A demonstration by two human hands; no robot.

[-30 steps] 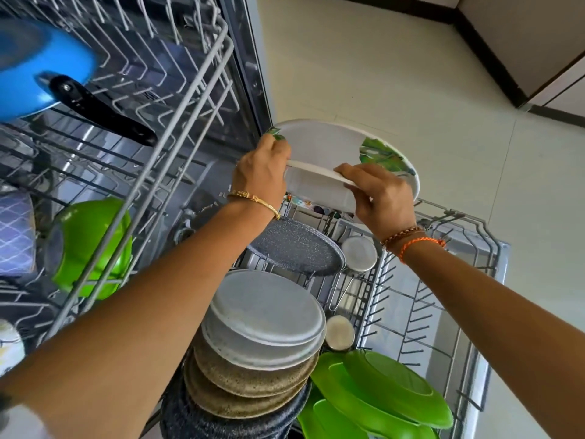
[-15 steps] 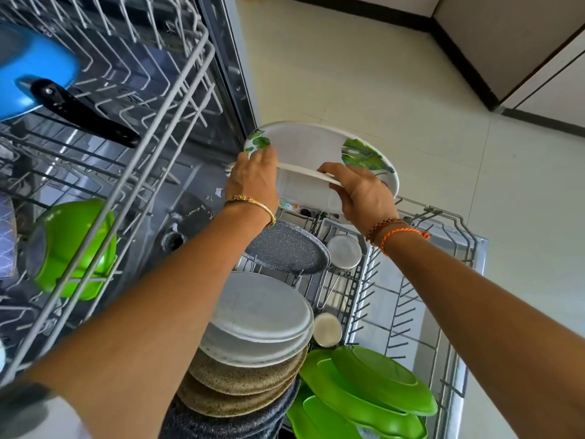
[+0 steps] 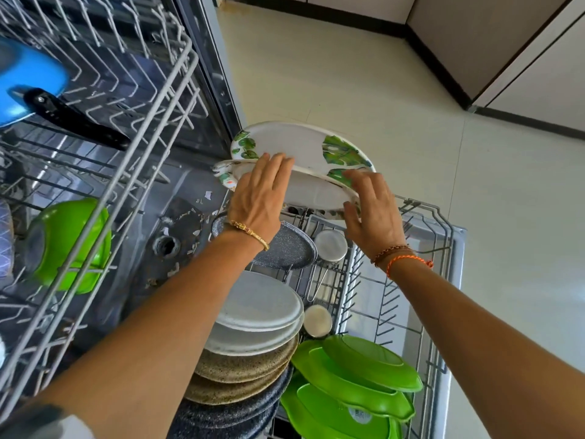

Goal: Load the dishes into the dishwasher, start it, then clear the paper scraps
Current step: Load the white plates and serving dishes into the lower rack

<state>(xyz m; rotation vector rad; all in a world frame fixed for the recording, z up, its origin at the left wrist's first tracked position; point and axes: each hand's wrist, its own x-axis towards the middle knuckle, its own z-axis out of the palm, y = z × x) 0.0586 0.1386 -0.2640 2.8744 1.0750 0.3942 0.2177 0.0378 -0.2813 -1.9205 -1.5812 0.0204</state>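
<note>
**2 hands at leaf-print plates at the far end of the lower dishwasher rack**

Much was cut off or hard to read. The lower rack [image 3: 443,217] ran out of view at the bottom edge, so its near end was hidden. The upper rack [image 3: 133,128] filled the left side and was cropped at the top and left. A blue pan [image 3: 28,80] with a black handle lay in it, blurred and partly out of frame. A green bowl [image 3: 69,245] sat behind the upper rack's wires, and a patterned item at the left edge was too cropped to identify. Small pale scraps [image 3: 196,213] lay on the dishwasher floor; what they were made of could not be told.

2 white leaf-print plates [image 3: 300,147] stood on edge at the far end of the lower rack, 1 in front of the other. The bottom of the front plate was hidden behind the hands.

The left hand [image 3: 259,194] lay with straight fingers flat against the front plate's face, near its left side. The right hand [image 3: 370,207] was at the plate's right rim, fingers loosely spread over the edge and the thumb below; it touched the plate without a firm grip.

Nearer the camera, along the rack's left side, stood a speckled dark plate [image 3: 285,248], then grey plates [image 3: 259,305], brown speckled plates [image 3: 243,372] and dark ones, tightly stacked. 2 small round steel items [image 3: 330,245] sat mid-rack. Green plates [image 3: 361,375] overlapped at the near right.
</note>
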